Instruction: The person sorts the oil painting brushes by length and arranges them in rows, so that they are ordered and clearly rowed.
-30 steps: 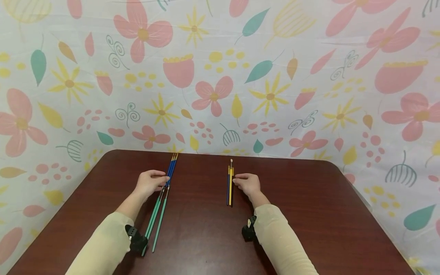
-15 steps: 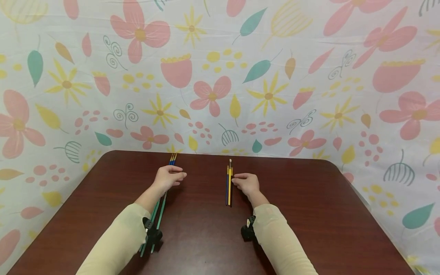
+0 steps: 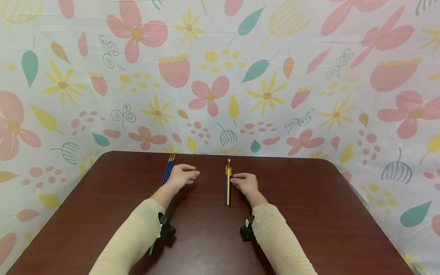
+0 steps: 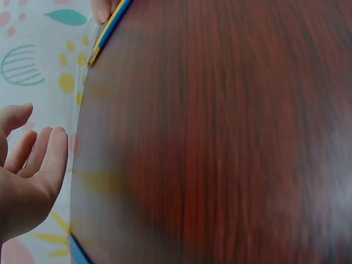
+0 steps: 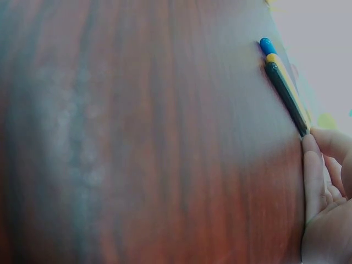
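Note:
My left hand (image 3: 180, 178) hovers over the table with fingers loosely extended and nothing in them; the left wrist view also shows this bare hand (image 4: 33, 181). Behind it lie several blue paintbrushes (image 3: 167, 169) with gold ferrules. Nearer, most of the green paintbrushes are covered by the left arm; a green handle end (image 3: 151, 249) peeks out. My right hand (image 3: 246, 184) pinches a black paintbrush (image 5: 286, 94) between thumb and fingertips. Close alongside lie a yellow paintbrush (image 3: 228, 187) with a pale tip and a dark blue paintbrush (image 3: 225, 191).
The dark reddish-brown table (image 3: 295, 229) has rounded far corners. Right behind its far edge hangs a floral cloth (image 3: 213, 57). Small black cameras are strapped at the left wrist (image 3: 167, 230) and right wrist (image 3: 246, 232).
My left hand has left the blue paintbrushes and moved right, toward the middle; its arm now covers most of the green ones. My right hand has stayed at the black paintbrush.

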### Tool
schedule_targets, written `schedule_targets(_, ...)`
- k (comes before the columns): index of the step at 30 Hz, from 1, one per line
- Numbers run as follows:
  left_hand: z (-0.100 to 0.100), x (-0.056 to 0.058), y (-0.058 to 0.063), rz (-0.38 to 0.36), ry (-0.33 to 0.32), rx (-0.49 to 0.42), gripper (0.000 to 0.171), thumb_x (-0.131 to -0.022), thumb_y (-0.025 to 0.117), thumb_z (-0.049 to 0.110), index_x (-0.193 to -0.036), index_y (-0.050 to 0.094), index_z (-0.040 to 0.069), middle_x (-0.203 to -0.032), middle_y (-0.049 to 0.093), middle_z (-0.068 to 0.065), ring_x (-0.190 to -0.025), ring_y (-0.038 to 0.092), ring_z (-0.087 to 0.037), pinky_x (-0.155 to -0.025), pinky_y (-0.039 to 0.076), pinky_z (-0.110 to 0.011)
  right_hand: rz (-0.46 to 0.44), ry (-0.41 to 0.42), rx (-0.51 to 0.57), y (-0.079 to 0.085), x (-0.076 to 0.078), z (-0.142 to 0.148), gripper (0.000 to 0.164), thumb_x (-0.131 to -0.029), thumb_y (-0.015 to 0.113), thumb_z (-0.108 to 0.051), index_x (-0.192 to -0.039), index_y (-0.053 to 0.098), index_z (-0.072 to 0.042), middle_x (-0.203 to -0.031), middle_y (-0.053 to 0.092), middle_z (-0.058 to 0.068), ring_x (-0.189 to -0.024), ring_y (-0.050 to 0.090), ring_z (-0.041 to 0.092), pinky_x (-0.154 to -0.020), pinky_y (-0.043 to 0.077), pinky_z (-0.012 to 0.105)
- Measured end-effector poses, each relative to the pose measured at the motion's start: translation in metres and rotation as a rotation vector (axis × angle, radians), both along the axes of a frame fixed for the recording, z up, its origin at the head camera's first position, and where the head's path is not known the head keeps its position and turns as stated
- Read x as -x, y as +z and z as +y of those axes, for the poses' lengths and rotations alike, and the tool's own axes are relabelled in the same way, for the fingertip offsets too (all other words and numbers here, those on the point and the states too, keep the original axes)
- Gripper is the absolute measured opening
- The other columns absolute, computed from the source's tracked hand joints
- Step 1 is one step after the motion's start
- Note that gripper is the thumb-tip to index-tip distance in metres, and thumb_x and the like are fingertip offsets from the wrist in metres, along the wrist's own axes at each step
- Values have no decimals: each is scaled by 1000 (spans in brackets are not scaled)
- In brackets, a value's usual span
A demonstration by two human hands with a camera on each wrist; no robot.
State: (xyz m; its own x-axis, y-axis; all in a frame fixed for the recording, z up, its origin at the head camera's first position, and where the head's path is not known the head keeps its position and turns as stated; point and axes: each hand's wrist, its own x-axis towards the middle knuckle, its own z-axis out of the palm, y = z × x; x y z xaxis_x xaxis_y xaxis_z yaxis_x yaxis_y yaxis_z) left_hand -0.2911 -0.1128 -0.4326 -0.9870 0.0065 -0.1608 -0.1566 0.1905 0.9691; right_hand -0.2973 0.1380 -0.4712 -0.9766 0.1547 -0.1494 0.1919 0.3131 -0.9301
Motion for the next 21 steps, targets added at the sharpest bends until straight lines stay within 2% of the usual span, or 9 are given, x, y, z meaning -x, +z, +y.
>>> schedule_targets(10,30,7,-5,-10,-38,-58,40,-86,69,15,-120,59,-3,-119,62,-20,-104,65,-31,-83,57,-38,-4,6,-10,1,-1,0,23,-83,71,-13,-105,72,-5,-99,70,15,-77,67,13,-72,58,31)
schedule_targets(21,61,22,-13,-28,-34,-94,39,-91,62,18,-124,58,-1,-122,61,-18,-106,64,-29,-84,56,-36,-3,2,4,3,-2,0,23,-82,72,-12,-103,72,-4,-95,71,14,-76,67,13,-70,58,31)
